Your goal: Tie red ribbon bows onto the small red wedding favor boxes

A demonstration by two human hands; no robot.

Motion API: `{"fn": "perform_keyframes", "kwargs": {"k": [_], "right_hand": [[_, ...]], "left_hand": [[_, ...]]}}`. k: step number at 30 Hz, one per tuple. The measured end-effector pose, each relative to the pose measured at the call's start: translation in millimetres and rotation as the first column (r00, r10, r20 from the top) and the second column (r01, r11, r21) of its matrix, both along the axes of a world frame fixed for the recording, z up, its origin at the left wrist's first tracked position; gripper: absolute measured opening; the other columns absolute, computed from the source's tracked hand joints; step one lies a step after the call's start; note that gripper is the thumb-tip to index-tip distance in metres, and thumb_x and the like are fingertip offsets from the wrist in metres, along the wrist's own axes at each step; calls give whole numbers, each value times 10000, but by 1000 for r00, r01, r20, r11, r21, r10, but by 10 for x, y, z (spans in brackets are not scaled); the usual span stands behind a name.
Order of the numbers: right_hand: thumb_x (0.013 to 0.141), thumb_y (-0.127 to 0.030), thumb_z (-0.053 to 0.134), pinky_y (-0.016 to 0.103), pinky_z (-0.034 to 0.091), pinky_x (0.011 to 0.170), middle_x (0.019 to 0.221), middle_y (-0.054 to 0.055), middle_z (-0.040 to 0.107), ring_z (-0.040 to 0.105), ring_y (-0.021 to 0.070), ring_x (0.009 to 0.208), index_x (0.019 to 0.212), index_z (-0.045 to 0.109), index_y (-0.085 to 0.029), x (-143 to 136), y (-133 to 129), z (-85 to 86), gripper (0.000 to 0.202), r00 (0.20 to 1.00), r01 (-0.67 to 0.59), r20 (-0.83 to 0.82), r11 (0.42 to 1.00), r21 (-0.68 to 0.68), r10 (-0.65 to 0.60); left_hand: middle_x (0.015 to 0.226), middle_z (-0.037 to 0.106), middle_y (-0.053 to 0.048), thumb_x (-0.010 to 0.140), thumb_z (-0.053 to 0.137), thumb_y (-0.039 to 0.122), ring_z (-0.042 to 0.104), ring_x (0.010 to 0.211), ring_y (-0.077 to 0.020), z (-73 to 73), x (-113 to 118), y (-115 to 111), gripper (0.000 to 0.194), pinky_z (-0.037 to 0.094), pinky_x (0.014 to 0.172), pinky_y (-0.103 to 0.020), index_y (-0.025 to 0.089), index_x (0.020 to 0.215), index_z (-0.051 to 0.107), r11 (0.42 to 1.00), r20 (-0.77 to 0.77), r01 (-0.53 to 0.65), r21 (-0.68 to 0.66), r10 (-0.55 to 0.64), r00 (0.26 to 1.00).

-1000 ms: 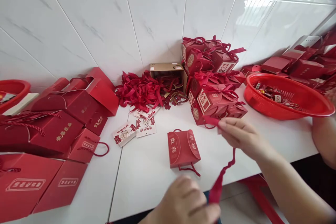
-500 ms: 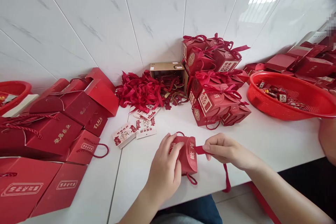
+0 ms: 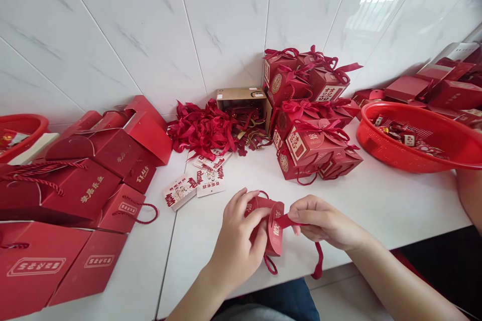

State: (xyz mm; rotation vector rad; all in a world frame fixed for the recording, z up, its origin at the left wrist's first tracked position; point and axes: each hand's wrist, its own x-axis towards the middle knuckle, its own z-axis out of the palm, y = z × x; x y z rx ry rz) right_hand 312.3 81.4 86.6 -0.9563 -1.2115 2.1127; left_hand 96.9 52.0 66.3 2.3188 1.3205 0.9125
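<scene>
- Holding a red box (image 3: 276, 246) down near the tabletop (image 3: 199, 251) edge with the left hand (image 3: 235, 246), in a curved grip over its top.
- Pinching a ribbon (image 3: 283, 221) against the box's side with the right hand (image 3: 320, 220), in a narrow grip.
- Possibly risking a creased flap (image 3: 276, 225) from pulling sideways, or a dented top from pressing hard.
- Possibly risking twists from dangling ribbon slack over the edge.
- Showing smooth, thin-looking card, a rounded flap, pale lettering, silky flat ribbon and ropy, looped cord (image 3: 270, 266).
</scene>
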Motion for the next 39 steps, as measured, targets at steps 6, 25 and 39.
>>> {"fn": "perform_keyframes", "kwargs": {"k": [6, 25, 39], "right_hand": [[827, -412, 689, 225, 86, 374, 356, -117, 283, 145, 21, 336, 652, 649, -118, -5, -7, -18, 345, 999, 1, -45, 999, -36, -2], [864, -470, 642, 231, 94, 399, 413, -111, 268, 153, 40, 389, 700, 632, -135, -43, -16, -126, 373, 997, -8, 81, 998, 66, 3], [922, -428, 608, 337, 466, 899, 1053, 77, 681, 616, 219, 987, 1031, 676, -216, -258, 24, 272, 248, 934, -24, 268, 705, 708, -238]], "left_hand": [[1318, 514, -102, 901, 499, 120, 399, 1319, -314, -10, 29, -4, 267, 421, 1064, -570, 238, 1075, 664, 1000, 17, -25, 0, 25, 1000], [1258, 612, -115, 851, 604, 167, 461, 1284, -373, -59, 99, 10, 189, 465, 998, -577, 215, 1004, 704, 964, -26, -156, 214, 165, 986], [1120, 646, -89, 832, 653, 130, 572, 1161, -322, 475, -49, 177, 118, 478, 975, -523, 225, 868, 712, 833, 114, -236, 501, 207, 972]]}}
